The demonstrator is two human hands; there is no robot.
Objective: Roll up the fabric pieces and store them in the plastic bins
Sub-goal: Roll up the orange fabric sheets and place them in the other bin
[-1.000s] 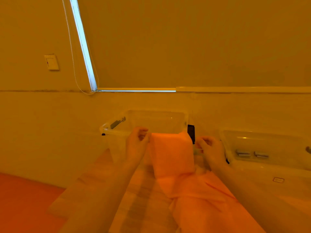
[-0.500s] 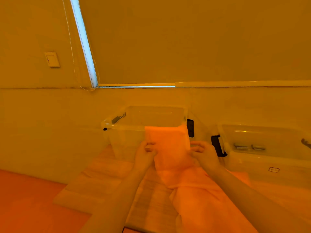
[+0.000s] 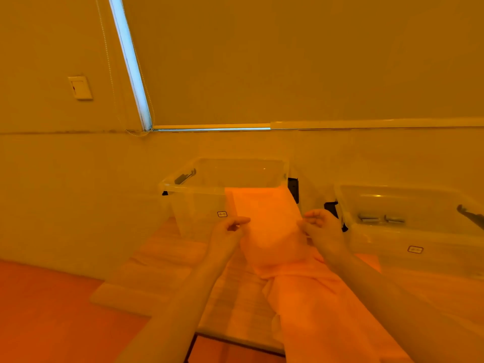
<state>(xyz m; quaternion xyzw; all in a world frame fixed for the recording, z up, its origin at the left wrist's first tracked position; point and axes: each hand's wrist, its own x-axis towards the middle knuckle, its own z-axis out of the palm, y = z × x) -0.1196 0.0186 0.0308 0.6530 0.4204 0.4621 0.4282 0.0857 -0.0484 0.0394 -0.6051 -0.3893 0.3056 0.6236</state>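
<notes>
You see everything under a heavy orange-yellow cast, dim and flat. The only cool light is a bright bluish strip (image 3: pixel 130 61) up and left of your hands (image 3: pixel 277 229), leaking past the blind's edge and running along its bottom. Shadows are faint. Straight lines lean and bow toward the frame edges. Detail is soft; your forearms below blur.

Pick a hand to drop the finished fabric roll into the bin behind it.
Left, probably. The left hand pinches the fabric directly before the open clear bin; the right hand sits between both bins.
</notes>
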